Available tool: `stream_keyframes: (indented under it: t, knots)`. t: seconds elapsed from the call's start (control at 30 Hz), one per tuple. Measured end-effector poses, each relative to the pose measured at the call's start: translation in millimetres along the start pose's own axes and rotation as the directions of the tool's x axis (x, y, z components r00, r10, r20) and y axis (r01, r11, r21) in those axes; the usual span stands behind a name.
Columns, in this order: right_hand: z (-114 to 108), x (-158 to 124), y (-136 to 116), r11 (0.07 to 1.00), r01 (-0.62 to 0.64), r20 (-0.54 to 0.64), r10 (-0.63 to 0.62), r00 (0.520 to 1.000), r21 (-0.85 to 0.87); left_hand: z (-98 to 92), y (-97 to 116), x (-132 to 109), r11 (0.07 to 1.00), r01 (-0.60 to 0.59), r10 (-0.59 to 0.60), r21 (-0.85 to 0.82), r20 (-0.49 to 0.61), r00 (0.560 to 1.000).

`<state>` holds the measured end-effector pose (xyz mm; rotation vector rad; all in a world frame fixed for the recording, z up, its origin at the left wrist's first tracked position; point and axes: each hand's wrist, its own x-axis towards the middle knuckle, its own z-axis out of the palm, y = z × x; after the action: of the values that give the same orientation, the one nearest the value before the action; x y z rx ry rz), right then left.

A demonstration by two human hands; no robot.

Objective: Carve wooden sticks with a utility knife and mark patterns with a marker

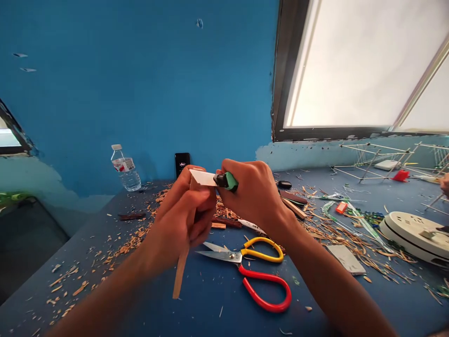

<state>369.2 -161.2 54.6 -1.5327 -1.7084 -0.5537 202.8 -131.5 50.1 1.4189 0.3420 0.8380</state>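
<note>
My left hand (182, 210) is closed around a thin wooden strip (181, 276), whose lower end hangs down below the fist. In my right hand (247, 189) is a utility knife (227, 181) with a green and black body. Its broad blade (203, 178) points left and lies across the strip's top end, close to my left thumb and fingers. Whether the edge is biting into the wood I cannot tell. Beneath both hands a pair of scissors (234, 256) with one yellow and one red handle lies on the blue table (157, 309), blades partly apart.
Wood shavings (140, 234) litter the tabletop. A water bottle (126, 171) and a phone (182, 164) stand by the wall. On the right are a round white power strip (414, 234), a grey block (346, 259) and a stick frame (375, 161). Another person's hand (445, 184) shows at the right edge.
</note>
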Motion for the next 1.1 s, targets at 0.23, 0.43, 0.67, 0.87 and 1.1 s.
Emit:
stream_keyframes:
  t: [0.23, 0.43, 0.67, 0.87, 1.1]
  knots:
    - [-7, -7, -10, 0.996, 0.072, -0.028, -0.074, 0.997, -0.054, -0.8, 4, -7, 0.973, 0.030, -0.021, 0.229, -0.042, 0.999]
    - [-7, -10, -21, 1.000, 0.029, 0.002, -0.029, 1.000, -0.007, -6.6, 4, -7, 0.929, -0.111, 0.131, 0.354, -0.034, 0.991]
    - [-8, -10, -26, 0.987, -0.097, 0.019, 0.101, 0.995, -0.125, -0.6, 0, -5, 0.891, -0.098, 0.143, 0.443, -0.068, 0.987]
    - [10, -6, -24, 0.952, -0.185, 0.070, 0.207, 0.976, -0.245, 3.4, -17, 10, 0.849, -0.012, 0.188, 0.528, -0.282, 0.941]
    - [37, 9, 2, 0.926, -0.299, 0.061, 0.321, 0.945, -0.231, 3.1, -57, 23, 0.883, 0.050, 0.119, 0.466, -0.326, 0.938]
